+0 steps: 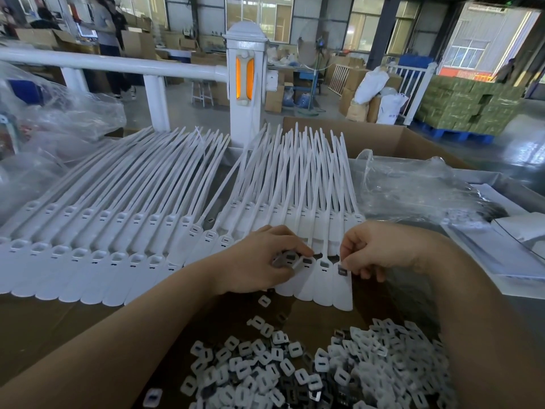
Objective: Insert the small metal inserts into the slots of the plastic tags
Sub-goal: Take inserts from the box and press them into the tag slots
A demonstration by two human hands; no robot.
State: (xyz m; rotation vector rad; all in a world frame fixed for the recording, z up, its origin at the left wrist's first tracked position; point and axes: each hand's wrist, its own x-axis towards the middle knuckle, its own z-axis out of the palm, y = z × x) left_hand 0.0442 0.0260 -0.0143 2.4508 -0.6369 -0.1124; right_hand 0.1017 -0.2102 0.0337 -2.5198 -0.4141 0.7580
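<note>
Head view: inserts (309, 370) heaped near tags (118, 231).

Brown cardboard sheet (59, 329) carries rows of white plastic tags (97, 261), heap of small inserts (309, 370).

Smooth white plastic tags (97, 261) lie on matt brown cardboard (44, 329) beside crinkled glossy clear plastic bags (413, 184).

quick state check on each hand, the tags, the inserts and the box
left hand: grips a few spare inserts over the tag row
right hand: pinches one insert at the slot of the last tag
plastic tags: laid flat in overlapping rows
insert pile: loose heap on the cardboard
cardboard box: open
</note>
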